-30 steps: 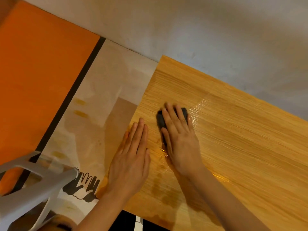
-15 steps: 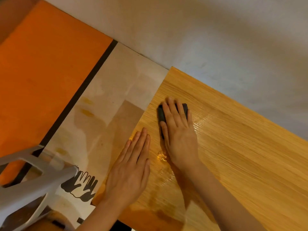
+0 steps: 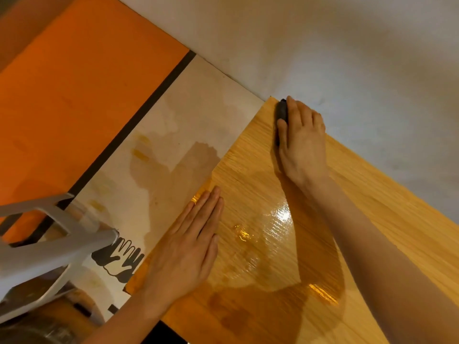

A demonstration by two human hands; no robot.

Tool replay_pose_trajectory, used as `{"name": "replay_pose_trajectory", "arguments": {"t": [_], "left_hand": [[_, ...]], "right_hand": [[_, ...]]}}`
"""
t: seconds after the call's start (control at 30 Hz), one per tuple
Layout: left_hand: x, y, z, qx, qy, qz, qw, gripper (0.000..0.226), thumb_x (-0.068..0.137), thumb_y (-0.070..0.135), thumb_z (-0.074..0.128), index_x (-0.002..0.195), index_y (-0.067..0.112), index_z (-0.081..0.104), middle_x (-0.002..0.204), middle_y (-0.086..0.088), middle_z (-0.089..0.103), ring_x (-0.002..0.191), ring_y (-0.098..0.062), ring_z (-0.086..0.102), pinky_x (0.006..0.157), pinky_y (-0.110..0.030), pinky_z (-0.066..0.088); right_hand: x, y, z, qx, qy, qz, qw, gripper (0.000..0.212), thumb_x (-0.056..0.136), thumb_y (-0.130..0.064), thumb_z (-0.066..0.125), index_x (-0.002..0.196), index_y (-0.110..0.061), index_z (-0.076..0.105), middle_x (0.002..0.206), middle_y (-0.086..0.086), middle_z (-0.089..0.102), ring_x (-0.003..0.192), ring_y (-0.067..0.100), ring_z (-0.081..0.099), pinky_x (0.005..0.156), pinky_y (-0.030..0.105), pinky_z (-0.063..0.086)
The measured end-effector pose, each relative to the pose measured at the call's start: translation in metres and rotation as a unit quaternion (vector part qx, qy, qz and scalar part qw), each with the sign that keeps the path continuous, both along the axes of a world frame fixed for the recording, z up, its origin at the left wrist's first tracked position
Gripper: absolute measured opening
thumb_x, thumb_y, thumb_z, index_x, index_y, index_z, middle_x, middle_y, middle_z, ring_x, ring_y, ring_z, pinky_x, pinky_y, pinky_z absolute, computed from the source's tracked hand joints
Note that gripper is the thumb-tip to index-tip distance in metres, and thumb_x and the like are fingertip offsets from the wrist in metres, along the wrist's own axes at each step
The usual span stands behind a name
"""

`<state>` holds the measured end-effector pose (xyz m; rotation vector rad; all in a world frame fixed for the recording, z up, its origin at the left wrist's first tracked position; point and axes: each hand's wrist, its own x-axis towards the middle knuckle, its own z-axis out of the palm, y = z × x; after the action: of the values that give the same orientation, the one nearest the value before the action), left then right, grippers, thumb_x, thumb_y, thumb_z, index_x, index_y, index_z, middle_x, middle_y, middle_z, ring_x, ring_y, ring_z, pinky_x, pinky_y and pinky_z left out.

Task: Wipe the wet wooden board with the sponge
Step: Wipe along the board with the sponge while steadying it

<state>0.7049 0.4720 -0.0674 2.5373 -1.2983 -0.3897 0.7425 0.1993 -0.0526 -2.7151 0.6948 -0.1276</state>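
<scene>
left hand flat, right hand curled

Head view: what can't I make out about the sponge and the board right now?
- Sponge: only a dark sliver shows; the right hand covers the rest.
- Wooden board: right and near parts cut off by the frame edge.
- Left board edge: partly under the left hand.
</scene>
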Motion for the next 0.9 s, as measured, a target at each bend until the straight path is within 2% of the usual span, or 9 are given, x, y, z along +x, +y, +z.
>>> {"name": "replay_pose_trajectory", "arguments": {"t": [0.1, 0.2, 0.27, 0.37, 0.47, 0.6, 0.7, 0.77, 0.9], "left_hand": [[0.000, -0.003, 0.002, -0.011, 0.002, 0.008, 1.000, 0.057, 0.105, 0.029, 0.033, 0.156, 0.005, 0.028, 0.168, -0.009, 0.017, 0.156, -0.018, 0.015, 0.125, -0.038, 0.019], [0.001, -0.003, 0.004, -0.016, 0.009, 0.014, 1.000, 0.056, 0.104, 0.027, 0.035, 0.156, 0.006, 0.029, 0.167, -0.009, 0.019, 0.156, -0.017, 0.015, 0.126, -0.038, 0.019], [-0.001, -0.002, 0.003, -0.020, 0.016, 0.019, 0.999, 0.055, 0.105, 0.027, 0.035, 0.156, 0.006, 0.029, 0.167, -0.008, 0.019, 0.156, -0.017, 0.015, 0.126, -0.039, 0.020], [-0.003, 0.000, 0.003, -0.025, 0.025, 0.024, 0.999, 0.055, 0.105, 0.027, 0.034, 0.156, 0.006, 0.029, 0.167, -0.008, 0.018, 0.156, -0.017, 0.015, 0.126, -0.039, 0.021], [-0.002, 0.000, 0.003, -0.029, 0.017, 0.021, 0.999, 0.055, 0.105, 0.026, 0.034, 0.156, 0.006, 0.030, 0.167, -0.009, 0.020, 0.155, -0.019, 0.018, 0.125, -0.040, 0.022], [-0.004, -0.002, 0.003, -0.026, -0.002, 0.024, 0.999, 0.055, 0.106, 0.027, 0.033, 0.156, 0.006, 0.030, 0.167, -0.009, 0.021, 0.156, -0.019, 0.017, 0.126, -0.037, 0.019], [-0.003, -0.004, 0.005, -0.015, -0.021, 0.030, 0.999, 0.055, 0.106, 0.029, 0.031, 0.156, 0.006, 0.028, 0.167, -0.008, 0.019, 0.156, -0.019, 0.015, 0.126, -0.037, 0.019], [-0.011, -0.002, 0.008, -0.025, -0.016, 0.059, 0.998, 0.055, 0.106, 0.029, 0.033, 0.156, 0.006, 0.028, 0.167, -0.009, 0.019, 0.156, -0.019, 0.016, 0.126, -0.037, 0.018], [-0.043, 0.023, 0.015, -0.018, -0.013, 0.143, 0.989, 0.056, 0.104, 0.026, 0.035, 0.155, 0.004, 0.029, 0.166, -0.011, 0.022, 0.155, -0.019, 0.016, 0.128, -0.034, 0.008]], "right_hand": [[0.051, -0.007, -0.004, 0.004, 0.008, 0.096, 0.995, 0.041, 0.103, -0.033, 0.033, 0.136, -0.012, 0.046, 0.131, 0.010, 0.052, 0.116, 0.029, 0.044, 0.098, 0.037, 0.033], [0.068, -0.026, -0.003, 0.060, 0.024, 0.170, 0.983, 0.038, 0.100, -0.039, 0.042, 0.109, -0.008, 0.062, 0.109, 0.012, 0.061, 0.104, 0.030, 0.048, 0.090, 0.042, 0.040], [0.065, -0.029, -0.001, 0.083, 0.008, 0.196, 0.977, 0.040, 0.099, -0.040, 0.043, 0.097, -0.007, 0.065, 0.101, 0.011, 0.063, 0.099, 0.030, 0.049, 0.089, 0.042, 0.041], [0.053, -0.002, 0.003, 0.038, 0.004, 0.241, 0.970, 0.045, 0.102, -0.039, 0.035, 0.085, -0.011, 0.066, 0.089, 0.006, 0.065, 0.094, 0.025, 0.052, 0.096, 0.034, 0.033], [0.024, 0.059, -0.001, -0.020, 0.012, 0.335, 0.942, 0.049, 0.103, -0.038, 0.026, 0.086, -0.016, 0.067, 0.087, -0.001, 0.068, 0.090, 0.021, 0.056, 0.097, 0.030, 0.033], [0.014, 0.060, -0.002, 0.013, 0.007, 0.417, 0.909, 0.046, 0.102, -0.039, 0.029, 0.097, -0.017, 0.069, 0.096, -0.001, 0.069, 0.096, 0.020, 0.060, 0.108, 0.033, 0.032], [0.032, 0.008, -0.002, 0.022, -0.014, 0.348, 0.937, 0.039, 0.104, -0.031, 0.034, 0.100, -0.015, 0.069, 0.109, 0.002, 0.068, 0.117, 0.021, 0.055, 0.119, 0.040, 0.017], [0.041, -0.012, -0.004, 0.017, -0.002, 0.250, 0.968, 0.041, 0.105, -0.029, 0.030, 0.105, -0.014, 0.068, 0.126, 0.004, 0.063, 0.138, 0.023, 0.037, 0.121, 0.044, 0.008], [0.024, 0.029, -0.004, -0.013, 0.003, 0.157, 0.987, 0.043, 0.105, -0.032, 0.027, 0.132, -0.013, 0.055, 0.151, 0.004, 0.041, 0.148, 0.025, 0.015, 0.122, 0.043, 0.003]]}}
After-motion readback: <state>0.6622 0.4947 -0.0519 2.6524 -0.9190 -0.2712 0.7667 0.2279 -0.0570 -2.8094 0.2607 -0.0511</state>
